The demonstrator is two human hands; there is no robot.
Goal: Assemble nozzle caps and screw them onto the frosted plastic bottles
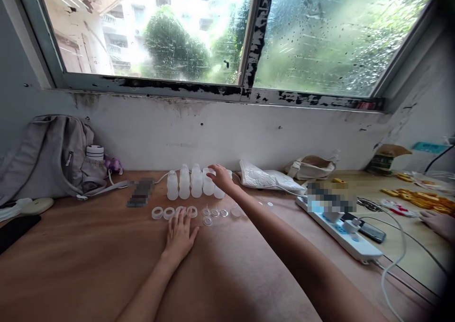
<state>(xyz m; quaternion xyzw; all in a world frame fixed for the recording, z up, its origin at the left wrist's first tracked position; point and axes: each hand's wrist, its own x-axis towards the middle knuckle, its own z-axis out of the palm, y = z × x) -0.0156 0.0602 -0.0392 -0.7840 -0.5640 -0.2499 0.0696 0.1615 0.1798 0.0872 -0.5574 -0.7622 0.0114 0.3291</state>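
Several translucent white bottles [196,182] stand in a row on the brown table, near the wall. My right hand [220,177] is over the right end of that row, its fingers reaching toward the bottle tops; whether they grip one is hidden. White rings [157,212] lie in a row in front of the bottles. My left hand [180,237] rests flat with fingers spread, its fingertips at these rings. Several small clear parts [214,212] with round rims lie right of the rings, and a clear disc [235,211] lies beside them.
At the left are a grey backpack [60,156] and a phone [141,192]. A white power strip [341,232] with cables, a white packet [268,177] and a beige pouch [311,167] lie to the right. Beyond are yellow parts [423,199] and another person's hand [439,222].
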